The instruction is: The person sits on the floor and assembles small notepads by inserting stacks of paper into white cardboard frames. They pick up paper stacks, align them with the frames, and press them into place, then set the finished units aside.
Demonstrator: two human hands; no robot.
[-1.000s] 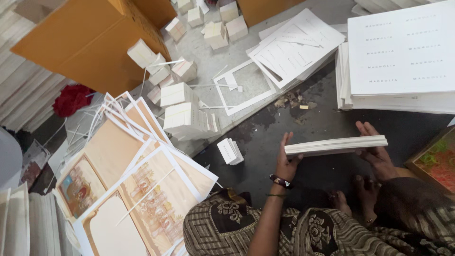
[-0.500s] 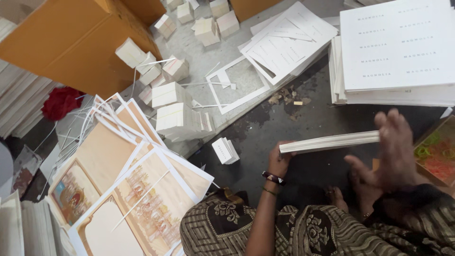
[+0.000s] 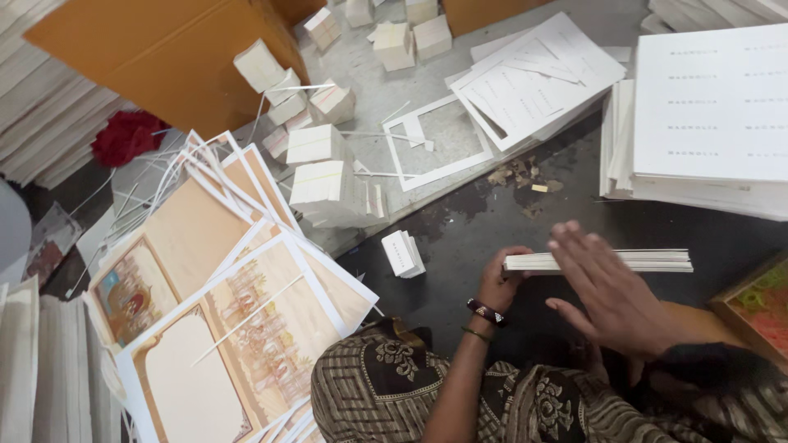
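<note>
White card stack [image 3: 657, 260] lies crosswise on the dark floor [image 3: 476, 226]; left hand [image 3: 501, 283] grips its left end, right hand [image 3: 611, 295] hovers flat, fingers spread, empty.

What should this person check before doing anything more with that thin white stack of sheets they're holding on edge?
1. Left hand gripping the end of the white stack: ok, its fingers wrap the left end.
2. Right hand on the stack: not ok, it is open and spread in front of it; contact cannot be told.
3. Stack edges flush: ok along the visible top edge; the middle is hidden by the hand.
4. Dark floor under the stack free of scraps: ok; brown debris lies farther off.
5. Small white block out of the way: ok, it sits apart, left of the stack.
</note>
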